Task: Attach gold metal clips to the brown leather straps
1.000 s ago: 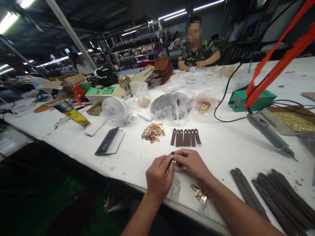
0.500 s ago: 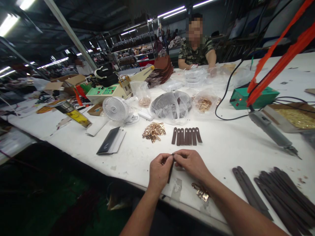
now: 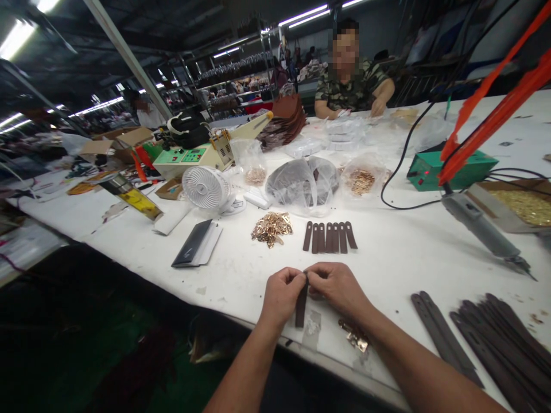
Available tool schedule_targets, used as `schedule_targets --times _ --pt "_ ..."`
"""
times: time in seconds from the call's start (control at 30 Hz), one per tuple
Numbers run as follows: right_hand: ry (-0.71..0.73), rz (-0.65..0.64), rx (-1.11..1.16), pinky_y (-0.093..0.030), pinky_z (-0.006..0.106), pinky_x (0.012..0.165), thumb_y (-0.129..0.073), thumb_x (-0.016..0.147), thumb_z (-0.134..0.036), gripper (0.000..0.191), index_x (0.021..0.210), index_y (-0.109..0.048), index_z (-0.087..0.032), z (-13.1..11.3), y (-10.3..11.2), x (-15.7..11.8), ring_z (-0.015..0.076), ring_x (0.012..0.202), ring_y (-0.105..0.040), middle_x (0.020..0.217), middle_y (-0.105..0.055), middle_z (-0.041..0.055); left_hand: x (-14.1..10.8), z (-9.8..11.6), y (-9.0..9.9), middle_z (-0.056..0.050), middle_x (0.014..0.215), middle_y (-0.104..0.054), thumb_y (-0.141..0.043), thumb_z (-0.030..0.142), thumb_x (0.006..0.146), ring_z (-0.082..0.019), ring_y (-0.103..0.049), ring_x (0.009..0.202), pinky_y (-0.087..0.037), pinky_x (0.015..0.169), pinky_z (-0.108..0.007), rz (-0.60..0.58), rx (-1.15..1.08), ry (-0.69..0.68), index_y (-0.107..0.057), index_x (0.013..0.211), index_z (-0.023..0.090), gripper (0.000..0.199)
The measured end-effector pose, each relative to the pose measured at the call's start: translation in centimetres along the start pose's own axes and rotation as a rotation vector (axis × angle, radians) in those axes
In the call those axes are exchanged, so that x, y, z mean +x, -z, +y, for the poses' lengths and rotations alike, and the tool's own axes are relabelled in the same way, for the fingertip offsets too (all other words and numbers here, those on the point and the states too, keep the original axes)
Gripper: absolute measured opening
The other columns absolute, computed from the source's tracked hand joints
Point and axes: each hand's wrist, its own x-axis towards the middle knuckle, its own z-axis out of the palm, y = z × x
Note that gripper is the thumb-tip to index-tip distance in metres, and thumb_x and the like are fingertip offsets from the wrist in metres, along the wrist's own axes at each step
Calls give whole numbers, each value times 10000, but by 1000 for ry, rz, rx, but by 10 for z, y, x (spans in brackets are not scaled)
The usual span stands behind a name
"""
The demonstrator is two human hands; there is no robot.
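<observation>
Between my two hands hangs a short dark brown leather strap (image 3: 302, 308), its top end pinched and its lower end near the table's front edge. My left hand (image 3: 282, 292) is closed, thumb and fingers on the strap's upper end. My right hand (image 3: 338, 287) pinches the same end from the other side; the fingertips hide what is there. Beyond them lies a row of several brown straps (image 3: 329, 238) with slotted ends. A pile of gold metal fittings (image 3: 272, 228) sits left of that row. A few more gold fittings (image 3: 353, 335) lie beside my right forearm.
Long brown straps (image 3: 501, 344) lie at the right. A grey electric screwdriver (image 3: 482, 226) hangs near a green power box (image 3: 451, 170). A notebook (image 3: 198, 244), a white fan (image 3: 206, 188) and plastic bags (image 3: 301, 182) stand farther back. A co-worker (image 3: 355, 86) sits across the table (image 3: 241, 258).
The strap in my hands has turned, showing more of its flat face. My hands stay almost in place. The co-worker's arm on the right has lifted and bent.
</observation>
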Motion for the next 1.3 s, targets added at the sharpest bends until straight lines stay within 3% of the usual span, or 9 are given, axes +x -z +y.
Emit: schedule_targets --times 0.17,0.33,0.5,0.77,1.07,1.3 --pt "8 24 -36 -430 220 550 -576 801 -247 209 726 -745 -150 -1 -2 1 140 589 -613 632 -673 13 -2 1 -2 10 623 -577 -673 373 796 -96 -459 561 -392 555 -213 22 3 9 -667 747 134 244" --pt "-59 -4 22 -461 232 558 -579 801 -262 227 801 -776 -148 -4 -1 2 161 594 -639 647 -688 24 -1 0 -2 9 635 -588 -674 389 802 -97 -462 562 -400 567 -215 24 2 3 -666 760 138 255" --pt "-22 24 -6 -484 243 594 -598 818 -282 251 895 -805 -162 0 0 3 175 641 -677 700 -714 27 0 -1 -4 2 648 -608 -678 385 794 -104 -488 571 -404 569 -217 50 13 -10 -670 756 142 246" --pt "17 60 -94 -432 240 577 -593 782 -260 202 767 -774 -172 4 -1 4 158 638 -632 673 -692 15 -4 1 -6 -6 649 -617 -676 399 782 -108 -498 578 -403 560 -219 44 23 8 -680 761 135 266" --pt "-104 -7 124 -412 220 520 -589 701 -238 158 726 -704 -133 5 -3 7 133 551 -563 613 -654 32 -4 -1 -4 6 619 -590 -688 360 768 -98 -467 552 -376 543 -212 21 -3 4 -682 741 138 224" --pt "-148 -79 184 -469 233 551 -605 720 -246 194 779 -734 -115 2 2 10 148 578 -602 646 -672 49 -1 3 1 13 602 -558 -648 373 789 -105 -459 567 -372 555 -222 0 5 16 -664 715 144 241"
